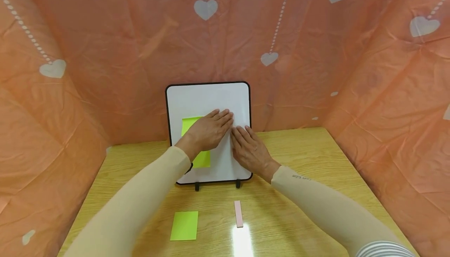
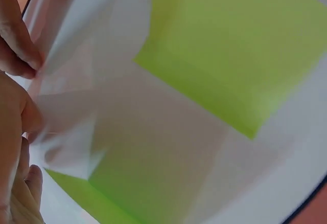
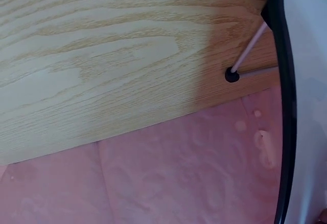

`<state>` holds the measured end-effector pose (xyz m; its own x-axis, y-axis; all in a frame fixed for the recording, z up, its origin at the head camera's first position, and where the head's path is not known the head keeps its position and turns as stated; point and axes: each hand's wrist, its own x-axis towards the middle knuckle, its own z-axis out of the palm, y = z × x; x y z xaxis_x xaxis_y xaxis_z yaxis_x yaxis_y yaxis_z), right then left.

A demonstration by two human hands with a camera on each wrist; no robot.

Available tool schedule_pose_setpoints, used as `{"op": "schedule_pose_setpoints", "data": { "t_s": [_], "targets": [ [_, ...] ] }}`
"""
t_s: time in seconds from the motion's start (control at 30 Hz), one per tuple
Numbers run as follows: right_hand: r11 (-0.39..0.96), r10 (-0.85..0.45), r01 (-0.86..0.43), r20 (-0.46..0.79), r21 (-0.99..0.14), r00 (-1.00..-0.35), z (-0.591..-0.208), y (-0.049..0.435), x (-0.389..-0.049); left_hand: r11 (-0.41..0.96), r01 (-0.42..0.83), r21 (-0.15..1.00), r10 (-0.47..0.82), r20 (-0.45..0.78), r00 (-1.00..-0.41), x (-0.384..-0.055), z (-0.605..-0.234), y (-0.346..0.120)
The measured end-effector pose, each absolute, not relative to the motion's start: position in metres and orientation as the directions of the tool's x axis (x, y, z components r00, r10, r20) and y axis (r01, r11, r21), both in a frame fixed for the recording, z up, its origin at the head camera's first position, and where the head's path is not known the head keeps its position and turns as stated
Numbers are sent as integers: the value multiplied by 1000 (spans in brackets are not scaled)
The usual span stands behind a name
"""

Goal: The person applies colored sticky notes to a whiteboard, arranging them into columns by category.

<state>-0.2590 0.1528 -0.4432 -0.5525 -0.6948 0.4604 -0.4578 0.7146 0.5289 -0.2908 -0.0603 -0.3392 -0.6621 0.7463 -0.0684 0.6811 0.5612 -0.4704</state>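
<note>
A whiteboard point(image 1: 211, 97) with a black rim stands upright on the table on small black feet. My left hand point(image 1: 211, 130) lies across its middle, fingers straight and together, partly covering a yellow-green sticky note point(image 1: 202, 160) on the board. Close in the left wrist view, a sticky note point(image 2: 230, 45) shows a free lower corner, and a second green patch point(image 2: 112, 206) appears lower down near the fingers. My right hand point(image 1: 251, 149) rests with straight fingers against the board's right side. In the right wrist view the board's rim point(image 3: 286, 106) runs along the right; that hand is almost wholly out of frame.
Another yellow-green sticky note point(image 1: 184, 225) lies on the wooden table point(image 1: 299, 210) in front of the board, with a narrow pink strip point(image 1: 238, 214) to its right. Behind the board is a thin stand leg point(image 3: 250, 47). Orange cloth point(image 1: 225, 46) with hearts encloses the back and sides.
</note>
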Motion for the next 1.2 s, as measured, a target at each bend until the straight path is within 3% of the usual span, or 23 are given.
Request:
{"op": "schedule_pose_setpoints", "data": {
  "t_s": [0.37,0.63,0.83,1.2],
  "targets": [
    [712,-693,-448,434,541,-576,-442,155,-257,568,666,-483,757,-11,-653,-288,-341,-70],
    [705,-693,-447,402,551,-599,-442,155,-255,561,693,-453,762,-42,-646,-290,-344,-60],
    [707,-694,-448,415,546,-588,-444,155,-255,576,672,-465,747,-33,-664,-287,-346,-70],
    [684,-711,-441,398,581,-579,-444,155,-254,574,689,-442,768,-2,-640,-291,-347,-65]
  ]
}}
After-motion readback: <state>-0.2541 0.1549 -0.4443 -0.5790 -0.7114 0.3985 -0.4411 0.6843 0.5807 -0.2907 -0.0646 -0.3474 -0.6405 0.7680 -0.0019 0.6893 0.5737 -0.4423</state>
